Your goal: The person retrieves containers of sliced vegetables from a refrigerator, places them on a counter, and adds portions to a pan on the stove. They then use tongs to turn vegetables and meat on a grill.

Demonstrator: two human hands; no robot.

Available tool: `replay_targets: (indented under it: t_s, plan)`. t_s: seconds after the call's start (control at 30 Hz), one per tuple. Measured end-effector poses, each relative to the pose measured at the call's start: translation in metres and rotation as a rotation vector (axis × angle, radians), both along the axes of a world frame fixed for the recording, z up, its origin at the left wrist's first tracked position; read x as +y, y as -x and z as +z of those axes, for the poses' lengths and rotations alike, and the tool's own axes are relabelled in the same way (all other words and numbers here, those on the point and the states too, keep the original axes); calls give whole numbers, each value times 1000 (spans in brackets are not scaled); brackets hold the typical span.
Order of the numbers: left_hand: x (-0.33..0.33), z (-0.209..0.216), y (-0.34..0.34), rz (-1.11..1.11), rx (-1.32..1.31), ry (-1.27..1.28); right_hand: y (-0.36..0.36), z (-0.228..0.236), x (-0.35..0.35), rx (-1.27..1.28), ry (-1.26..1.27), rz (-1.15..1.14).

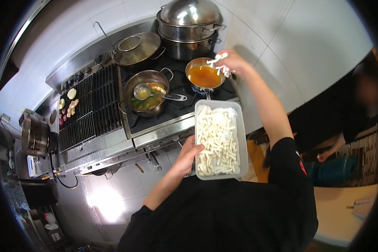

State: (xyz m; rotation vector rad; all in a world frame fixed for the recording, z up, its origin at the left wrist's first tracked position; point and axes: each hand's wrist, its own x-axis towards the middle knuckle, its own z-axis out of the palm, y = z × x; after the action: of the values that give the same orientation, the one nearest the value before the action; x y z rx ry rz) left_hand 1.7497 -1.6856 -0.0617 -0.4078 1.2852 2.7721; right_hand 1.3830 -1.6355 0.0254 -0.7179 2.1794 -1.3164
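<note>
Nearest us, we find the left hand (pixel 187 157) grasping a plastic tub (pixel 242 138) by its left wall, thumb over the rim, the other fingers largely hidden. The tub is held in front of the stove (pixel 166 136), by the right end of its front edge, and carries a heap of white pieces (pixel 216 143), thin and cut short.

Beyond it, we note a saucepan (pixel 196 62) by the stove's right edge, its handle pointing toward the tub; orange broth (pixel 204 78) lies inside. To its left stands a two-handled pot (pixel 153 74) with a ladle (pixel 142 91) resting in it.

We record the right hand (pixel 234 63) at the saucepan's right rim, its fingers closed on several more white pieces, some hanging from the grasp. Contact with the rim we cannot tell.

Farther off, onions and ginger (pixel 72 108) lie near the left edge of the grill (pixel 92 109). Along the stove's back edge, we observe a wide pot (pixel 152 42) bearing a strainer (pixel 130 43) and, at the back right corner, a lidded steamer (pixel 189 31).
</note>
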Motion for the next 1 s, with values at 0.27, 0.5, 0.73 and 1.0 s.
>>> replay_targets:
  t_s: [0.27,0.5,0.73,1.0]
  plan:
    - [15,-1,3,95,22,-109,46,-93,-64,-196,-401,234]
    - [18,5,14,136,35,-78,62,-85,-68,-80,-307,110]
    - [19,11,26,115,52,-122,56,-55,-50,278,-336,28]
    - [15,-5,31,82,40,-46,-73,35,38,331,-212,683]
